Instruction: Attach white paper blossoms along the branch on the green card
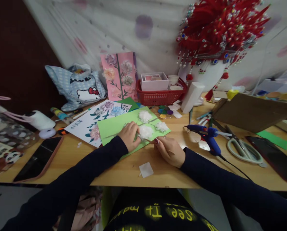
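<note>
One white flower [146, 132] lay just right of left fingers [133, 127], nearer pair, curled, grip unclear; right fingers [160, 146] pinched slim stick [148, 140], long axis pointing left toward flower. Green card [116, 123] lay beneath left fingers.

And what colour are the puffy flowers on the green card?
The puffy flowers are white, showing best in the head view.

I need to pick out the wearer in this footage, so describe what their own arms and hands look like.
Both arms wear long, plain sleeves of very dark navy: the left sleeve and the right sleeve. No glove shows on the left grip or right grip. The right has a dark red nail.
</note>
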Demonstrator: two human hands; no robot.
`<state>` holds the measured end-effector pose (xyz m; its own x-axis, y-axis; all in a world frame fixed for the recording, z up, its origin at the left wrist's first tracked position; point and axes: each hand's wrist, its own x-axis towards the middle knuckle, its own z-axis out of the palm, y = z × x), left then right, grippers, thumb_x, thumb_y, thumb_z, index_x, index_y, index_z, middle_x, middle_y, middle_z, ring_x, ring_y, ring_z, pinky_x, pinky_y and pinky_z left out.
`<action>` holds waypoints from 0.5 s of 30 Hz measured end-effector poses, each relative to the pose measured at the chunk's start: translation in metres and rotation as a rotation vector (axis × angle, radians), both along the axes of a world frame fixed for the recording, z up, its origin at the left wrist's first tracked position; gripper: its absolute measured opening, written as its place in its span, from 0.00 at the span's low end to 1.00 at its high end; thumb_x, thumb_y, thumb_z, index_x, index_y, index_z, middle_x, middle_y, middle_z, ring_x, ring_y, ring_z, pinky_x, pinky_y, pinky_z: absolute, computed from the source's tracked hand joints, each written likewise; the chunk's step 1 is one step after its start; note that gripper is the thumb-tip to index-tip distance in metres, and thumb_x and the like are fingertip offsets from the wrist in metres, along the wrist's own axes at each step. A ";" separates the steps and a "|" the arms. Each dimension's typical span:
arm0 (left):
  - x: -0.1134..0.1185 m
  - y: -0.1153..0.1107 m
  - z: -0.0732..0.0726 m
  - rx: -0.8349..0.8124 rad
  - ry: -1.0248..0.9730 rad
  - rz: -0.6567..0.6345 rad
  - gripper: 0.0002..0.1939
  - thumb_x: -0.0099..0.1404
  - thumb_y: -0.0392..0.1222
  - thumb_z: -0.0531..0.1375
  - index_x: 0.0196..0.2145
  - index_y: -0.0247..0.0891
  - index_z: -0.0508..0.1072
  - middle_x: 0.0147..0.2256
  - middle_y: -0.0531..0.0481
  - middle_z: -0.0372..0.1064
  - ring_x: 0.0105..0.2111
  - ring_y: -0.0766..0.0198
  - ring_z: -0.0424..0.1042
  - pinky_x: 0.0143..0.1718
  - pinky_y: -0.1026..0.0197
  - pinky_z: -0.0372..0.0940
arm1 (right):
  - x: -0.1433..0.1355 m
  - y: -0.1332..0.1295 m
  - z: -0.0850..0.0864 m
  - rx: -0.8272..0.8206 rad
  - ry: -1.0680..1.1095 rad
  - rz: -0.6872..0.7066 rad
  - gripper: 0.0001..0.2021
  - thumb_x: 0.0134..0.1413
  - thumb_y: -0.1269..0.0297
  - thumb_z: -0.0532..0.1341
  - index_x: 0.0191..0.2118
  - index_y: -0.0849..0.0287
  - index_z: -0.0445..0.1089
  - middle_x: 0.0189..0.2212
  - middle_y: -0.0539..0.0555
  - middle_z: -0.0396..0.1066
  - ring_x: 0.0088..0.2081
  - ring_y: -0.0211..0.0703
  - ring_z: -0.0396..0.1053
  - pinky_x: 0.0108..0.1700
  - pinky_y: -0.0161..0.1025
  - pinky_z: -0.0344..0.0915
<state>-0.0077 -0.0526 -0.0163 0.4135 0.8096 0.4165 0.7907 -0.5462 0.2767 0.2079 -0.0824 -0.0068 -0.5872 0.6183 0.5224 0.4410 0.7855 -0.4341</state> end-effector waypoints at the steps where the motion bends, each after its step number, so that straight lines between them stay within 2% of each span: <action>1: -0.001 0.001 -0.003 0.018 0.032 0.050 0.12 0.53 0.34 0.53 0.37 0.33 0.66 0.39 0.39 0.66 0.43 0.51 0.65 0.46 0.49 0.62 | 0.000 0.000 0.000 0.003 -0.016 -0.006 0.15 0.66 0.64 0.43 0.33 0.58 0.64 0.21 0.53 0.68 0.22 0.39 0.64 0.27 0.35 0.58; 3: -0.004 0.003 -0.009 0.025 0.115 0.118 0.21 0.54 0.33 0.52 0.47 0.28 0.65 0.50 0.33 0.63 0.52 0.48 0.61 0.54 0.47 0.58 | -0.001 -0.001 0.001 -0.002 -0.037 -0.026 0.13 0.66 0.65 0.44 0.33 0.58 0.63 0.21 0.52 0.67 0.22 0.39 0.63 0.27 0.36 0.57; 6: -0.006 0.005 -0.017 -0.017 0.247 0.157 0.26 0.59 0.34 0.50 0.55 0.25 0.61 0.59 0.33 0.57 0.60 0.49 0.54 0.61 0.48 0.50 | -0.001 -0.002 0.001 -0.037 -0.041 -0.054 0.12 0.65 0.65 0.45 0.32 0.57 0.61 0.21 0.52 0.67 0.22 0.39 0.63 0.27 0.36 0.57; 10: -0.005 0.003 -0.017 -0.067 0.328 0.180 0.25 0.63 0.35 0.47 0.58 0.26 0.61 0.61 0.36 0.55 0.61 0.50 0.53 0.63 0.46 0.46 | -0.003 -0.001 0.001 -0.025 -0.033 -0.074 0.14 0.65 0.65 0.46 0.28 0.56 0.59 0.20 0.52 0.67 0.21 0.39 0.62 0.27 0.37 0.55; 15: -0.002 -0.001 -0.009 -0.112 0.355 0.210 0.26 0.64 0.36 0.46 0.59 0.28 0.59 0.62 0.40 0.53 0.63 0.50 0.50 0.63 0.43 0.41 | -0.008 0.000 0.000 0.103 -0.071 -0.058 0.14 0.64 0.67 0.46 0.26 0.56 0.57 0.18 0.51 0.62 0.20 0.39 0.58 0.26 0.37 0.53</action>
